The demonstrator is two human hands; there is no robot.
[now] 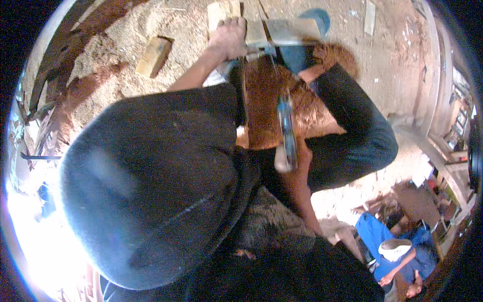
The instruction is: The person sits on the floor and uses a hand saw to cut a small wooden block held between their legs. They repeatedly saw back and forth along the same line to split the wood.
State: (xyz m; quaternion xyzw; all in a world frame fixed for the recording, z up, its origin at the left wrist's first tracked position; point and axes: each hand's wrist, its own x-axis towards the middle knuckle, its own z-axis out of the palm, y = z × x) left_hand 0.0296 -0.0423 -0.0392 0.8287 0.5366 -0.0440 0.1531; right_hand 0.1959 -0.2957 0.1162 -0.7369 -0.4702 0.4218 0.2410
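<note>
Sawdust-strewn floor (113,68); right hand (302,157) clasps blurred blue-handled saw (286,121); left hand (229,39) on wood (224,10), grip unclear.

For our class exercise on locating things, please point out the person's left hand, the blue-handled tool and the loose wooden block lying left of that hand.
Left hand (228,41), head view: back of the hand.
Blue-handled tool (286,120), head view: on the handle.
Wooden block (153,56), head view: upper face.

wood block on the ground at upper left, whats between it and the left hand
In the head view, sawdust-covered ground lies between the wood block and the left hand, with no other object showing.
</note>
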